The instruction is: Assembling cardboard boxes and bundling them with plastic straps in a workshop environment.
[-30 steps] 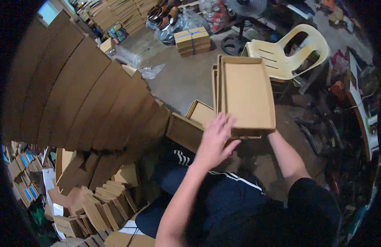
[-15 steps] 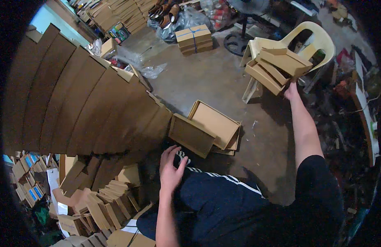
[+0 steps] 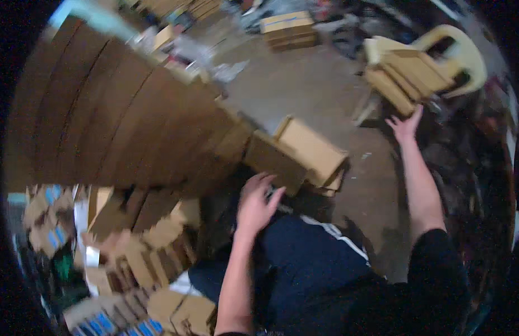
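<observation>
My right hand [image 3: 405, 126] is stretched out at the right, fingers spread, just below a few shallow brown cardboard boxes [image 3: 411, 78]. These lie at a slant on the seat of a cream plastic chair [image 3: 477, 56]. Whether a fingertip still touches the lowest box is hard to tell in the blur. My left hand [image 3: 255, 206] is over my knee with thumb and fingers apart, holding nothing. Just beyond it a cardboard tray [image 3: 277, 163] leans on edge against more open cardboard trays [image 3: 313, 147] on the floor.
A tall bank of stacked cardboard sheets [image 3: 102, 112] curves along the left. Below it lie piles of folded cardboard pieces [image 3: 144, 260], some with blue marks. A tied bundle of boxes [image 3: 288, 31] stands farther back on the floor. Dark clutter lines the right side.
My right hand has loosened from the boxes on the chair and drawn slightly back, its fingers now spread. The whole view has shifted. My left hand stays by the knee.
</observation>
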The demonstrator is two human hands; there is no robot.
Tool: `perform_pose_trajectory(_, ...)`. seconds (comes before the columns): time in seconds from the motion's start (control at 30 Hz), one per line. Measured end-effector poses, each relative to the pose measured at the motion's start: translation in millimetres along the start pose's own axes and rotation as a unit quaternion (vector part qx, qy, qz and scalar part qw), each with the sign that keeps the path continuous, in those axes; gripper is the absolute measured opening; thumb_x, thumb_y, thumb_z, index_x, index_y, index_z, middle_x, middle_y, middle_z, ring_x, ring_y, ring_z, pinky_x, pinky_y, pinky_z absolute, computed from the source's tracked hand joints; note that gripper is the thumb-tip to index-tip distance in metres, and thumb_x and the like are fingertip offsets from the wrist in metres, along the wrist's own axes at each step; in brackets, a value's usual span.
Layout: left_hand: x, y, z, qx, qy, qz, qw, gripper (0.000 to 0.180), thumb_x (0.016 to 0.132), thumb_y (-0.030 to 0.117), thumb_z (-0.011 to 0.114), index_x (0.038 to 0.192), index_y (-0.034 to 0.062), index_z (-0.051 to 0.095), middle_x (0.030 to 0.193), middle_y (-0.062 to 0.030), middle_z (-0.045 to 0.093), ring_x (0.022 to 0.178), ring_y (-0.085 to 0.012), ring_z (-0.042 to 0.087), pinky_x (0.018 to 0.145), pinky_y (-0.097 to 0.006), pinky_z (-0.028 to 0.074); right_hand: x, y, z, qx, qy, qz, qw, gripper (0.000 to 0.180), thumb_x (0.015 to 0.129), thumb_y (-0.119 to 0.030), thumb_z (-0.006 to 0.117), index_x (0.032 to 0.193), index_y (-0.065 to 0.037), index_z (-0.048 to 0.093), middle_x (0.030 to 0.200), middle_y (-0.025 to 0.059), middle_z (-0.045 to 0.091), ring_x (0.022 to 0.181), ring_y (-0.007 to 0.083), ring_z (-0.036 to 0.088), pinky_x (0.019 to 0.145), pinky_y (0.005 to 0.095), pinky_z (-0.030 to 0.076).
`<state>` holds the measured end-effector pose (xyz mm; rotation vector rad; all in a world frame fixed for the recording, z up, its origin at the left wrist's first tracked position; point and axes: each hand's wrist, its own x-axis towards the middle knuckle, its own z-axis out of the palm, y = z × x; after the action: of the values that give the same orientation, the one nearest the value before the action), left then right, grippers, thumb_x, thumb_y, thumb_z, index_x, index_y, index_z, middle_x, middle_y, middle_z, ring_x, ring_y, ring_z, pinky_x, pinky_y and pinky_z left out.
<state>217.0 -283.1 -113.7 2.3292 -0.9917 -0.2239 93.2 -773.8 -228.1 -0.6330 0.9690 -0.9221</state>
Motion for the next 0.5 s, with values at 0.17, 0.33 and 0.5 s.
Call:
perform_pose_trajectory(0.17,6.7,9.2,9.3,-0.016,-0.003,0.018,1.0,0.044,0.094,0.035,0.073,0.124,0.003,0.069,0.127,-0.0196,0.067,0.122,-0.0405,0.061,0.106,-0.047,0.049,113.8,-3.3,-85.4,0.032,-0.168,0.02,0.985,0.067,0.101,-0.044,0.063,0.152,-0.011,0.035,0.139,0.0298,0.052,0.119,0.0419,0.061,0.102,0.0507,0.056)
perform_pose_trajectory(0.33,-12.3,-2.8,1.9,-0.02,0.014,-0.025,0.999,0.042,0.094,0.036,0.072,0.122,0.0056,0.07,0.125,-0.0197,0.067,0.122,-0.0408,0.061,0.106,-0.049,0.049,190.4,-21.0,-87.8,-0.014,-0.115,-0.029,0.993,0.061,0.103,-0.043,0.056,0.15,-0.006,0.043,0.143,0.0227,0.053,0.126,0.0399,0.058,0.105,0.0549,0.053)
perform_pose_trajectory(0.5,-20.4,-10.4,14.9,-0.027,0.075,-0.012,0.997,0.038,0.092,0.035,0.073,0.116,0.0053,0.07,0.116,-0.0184,0.067,0.115,-0.0393,0.062,0.101,-0.048,0.05,187.5,-29.0,-88.4,-0.006,-0.048,-0.096,0.994,0.066,0.102,-0.05,0.048,0.155,-0.01,0.044,0.157,0.0172,0.045,0.141,0.0416,0.047,0.109,0.0688,0.049)
